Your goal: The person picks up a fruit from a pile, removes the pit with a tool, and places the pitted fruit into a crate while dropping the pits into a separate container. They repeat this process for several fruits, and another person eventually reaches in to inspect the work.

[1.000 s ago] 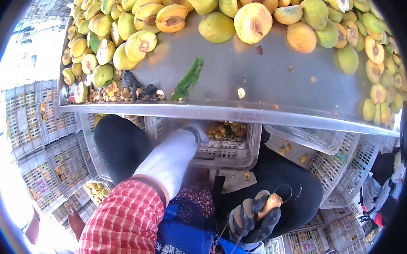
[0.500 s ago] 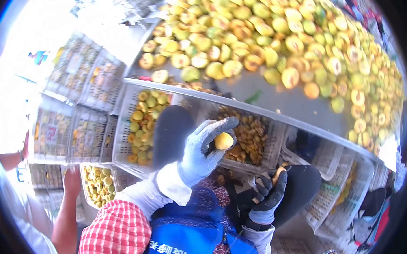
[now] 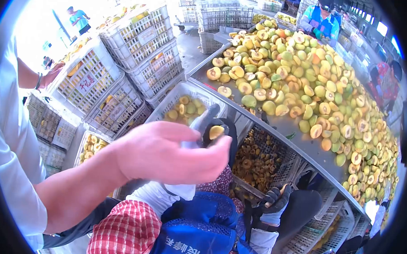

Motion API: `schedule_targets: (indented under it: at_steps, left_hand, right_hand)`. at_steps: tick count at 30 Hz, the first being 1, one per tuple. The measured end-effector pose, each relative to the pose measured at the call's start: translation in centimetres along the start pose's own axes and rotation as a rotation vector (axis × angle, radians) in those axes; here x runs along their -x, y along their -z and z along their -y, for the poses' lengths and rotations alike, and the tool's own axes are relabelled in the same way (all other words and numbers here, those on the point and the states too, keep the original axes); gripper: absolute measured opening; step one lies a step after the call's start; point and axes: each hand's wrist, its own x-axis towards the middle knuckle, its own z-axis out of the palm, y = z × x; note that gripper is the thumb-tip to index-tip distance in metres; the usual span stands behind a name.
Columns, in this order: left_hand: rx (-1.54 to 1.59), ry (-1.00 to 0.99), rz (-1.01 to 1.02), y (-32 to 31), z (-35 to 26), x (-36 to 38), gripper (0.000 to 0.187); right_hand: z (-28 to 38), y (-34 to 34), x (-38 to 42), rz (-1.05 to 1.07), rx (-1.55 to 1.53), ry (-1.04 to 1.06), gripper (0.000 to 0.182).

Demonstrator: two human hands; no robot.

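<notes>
A co-worker's bare hand (image 3: 166,155) reaches in from the left and covers much of my gloved left hand (image 3: 204,120). A yellow fruit piece (image 3: 216,132) shows between my left hand's dark fingers, beside the co-worker's fingertips. Low on the right, near my knee, my gloved right hand (image 3: 278,199) is closed around a small tan-handled tool (image 3: 282,189); its working end is unclear. Halved yellow-green fruit (image 3: 299,81) covers the metal table (image 3: 310,153) ahead. Below its edge, a crate (image 3: 280,174) contains brownish fruit pieces.
Another crate of fruit (image 3: 185,109) stands beside my left knee. Stacked white crates (image 3: 86,73) fill the left side. The co-worker in a pale shirt (image 3: 15,134) stands close on my left. Another person (image 3: 321,21) is across the table. More crates (image 3: 316,229) are at lower right.
The view has shifted, showing more of the left crates and far side. The co-worker's bare hand has come in over my left hand. My left hand's fruit piece remains visible.
</notes>
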Motion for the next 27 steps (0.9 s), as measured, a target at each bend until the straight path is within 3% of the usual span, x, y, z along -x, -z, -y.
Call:
schedule_targets:
  at_steps: [3, 4, 7, 8, 10, 11, 12, 15, 18, 20, 21, 23, 27]
  left_hand:
    - [0.272, -0.057, 0.028, 2.7, 9.1, 1.4, 0.034]
    - [0.363, -0.083, 0.030, 3.6, 11.6, 1.6, 0.030]
    - [0.448, -0.105, 0.027, 4.0, 13.1, 0.2, 0.021]
    - [0.396, -0.091, 0.042, 3.9, 12.8, -0.3, 0.018]
    - [0.255, -0.066, 0.099, 3.6, 11.9, -1.8, 0.012]
    - [0.185, -0.046, 0.147, 3.7, 11.6, -2.3, 0.009]
    - [0.113, -0.043, 0.192, 3.6, 11.3, -2.7, 0.007]
    - [-0.052, -0.089, 0.324, 3.4, 10.5, -3.4, 0.008]
    - [-0.086, -0.127, 0.348, 2.2, 9.4, -4.2, 0.013]
    - [-0.823, -0.280, 0.183, 0.7, 7.3, -4.2, 0.029]
    - [-0.818, -0.285, 0.165, -0.3, 5.6, -4.2, 0.029]
    - [0.314, -0.120, 0.571, -2.1, 2.9, -4.6, 0.028]
    - [0.550, -0.087, 0.770, -3.7, 3.3, -5.3, 0.028]
  right_hand:
    - [-0.3, -0.2, -0.2, -0.066, -0.028, 0.006, 0.026]
    - [-0.3, 0.1, -0.4, -0.003, -0.027, -0.032, 0.025]
    - [-0.5, -1.0, 0.4, 0.010, 0.090, -0.013, 0.026]
    - [-0.7, -1.6, 0.3, -0.010, 0.215, -0.014, 0.027]
    - [-0.3, -0.7, -0.1, 0.044, 0.039, -0.084, 0.030]
    - [-0.5, -1.4, 0.0, -0.241, 0.237, 0.085, 0.032]
    - [-0.2, -1.0, 0.0, -0.295, 0.223, 0.083, 0.030]
    - [-0.5, -1.5, 0.4, -0.316, 0.139, 0.143, 0.029]
    - [-0.1, -1.9, 0.7, -0.204, 0.111, 0.162, 0.029]
    - [-0.2, -2.8, 0.6, -0.227, 0.162, 0.215, 0.029]
    - [0.2, -1.7, 0.2, -0.205, 0.110, 0.211, 0.029]
    - [0.5, -1.6, -0.5, -0.281, 0.099, 0.218, 0.029]
    - [0.9, -1.7, -4.5, -0.413, 0.208, 0.246, 0.029]
